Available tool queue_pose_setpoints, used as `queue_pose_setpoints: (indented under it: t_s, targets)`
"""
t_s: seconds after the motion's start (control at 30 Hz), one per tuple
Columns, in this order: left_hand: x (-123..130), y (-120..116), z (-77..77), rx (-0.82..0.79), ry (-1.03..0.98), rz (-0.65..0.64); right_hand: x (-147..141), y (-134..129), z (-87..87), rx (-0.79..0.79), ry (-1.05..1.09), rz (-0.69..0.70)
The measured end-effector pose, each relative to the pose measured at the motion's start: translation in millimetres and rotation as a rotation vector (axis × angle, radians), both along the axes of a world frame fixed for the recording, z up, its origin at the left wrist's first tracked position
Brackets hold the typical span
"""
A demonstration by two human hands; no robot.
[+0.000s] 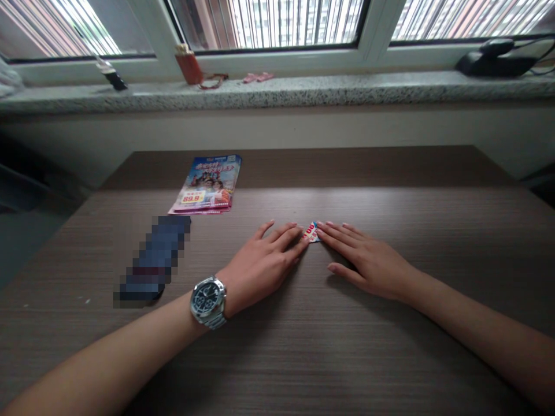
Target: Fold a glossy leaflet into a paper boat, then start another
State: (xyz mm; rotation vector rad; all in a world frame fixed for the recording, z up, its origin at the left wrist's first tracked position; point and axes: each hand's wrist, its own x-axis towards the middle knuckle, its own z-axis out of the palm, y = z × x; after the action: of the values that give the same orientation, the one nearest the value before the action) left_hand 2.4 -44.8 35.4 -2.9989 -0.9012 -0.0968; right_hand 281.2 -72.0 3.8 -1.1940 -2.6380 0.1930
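The left hand (266, 263) and right hand (368, 260), spread flat, are touching printed paper (311, 233); beyond them, a table edge (325, 150) is running, and a red container (189, 68) is holding something pale (182, 48).

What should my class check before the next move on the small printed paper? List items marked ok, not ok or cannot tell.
1. Left hand touching the small printed paper: ok, fingertips at its left end.
2. Right hand touching it: ok, fingertips at its right end.
3. Whole paper visible: not ok, fingers cover both ends.
4. Edges aligned underneath: cannot tell.
5. Flyer stack apart from both hands: ok.
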Motion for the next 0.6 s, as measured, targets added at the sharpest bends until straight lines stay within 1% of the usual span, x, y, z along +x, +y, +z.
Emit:
queue_pose_setpoints:
  t_s: [0.13,0.27,0.43,0.6]
  targets:
    - [-2,0,6.0,0.009,0.021,-0.012,0,0,0.5,0.003,-0.006,-0.001]
    - [-5,-1,8.7,0.010,0.038,-0.024,1,-1,0.0,-0.007,-0.034,-0.003]
    - [-10,-3,12.1,0.037,0.041,-0.035,1,0,-0.7,-0.020,-0.005,0.000]
    - [-5,-5,13.5,0.072,0.026,-0.029,1,0,0.0,-0.042,0.000,-0.001]
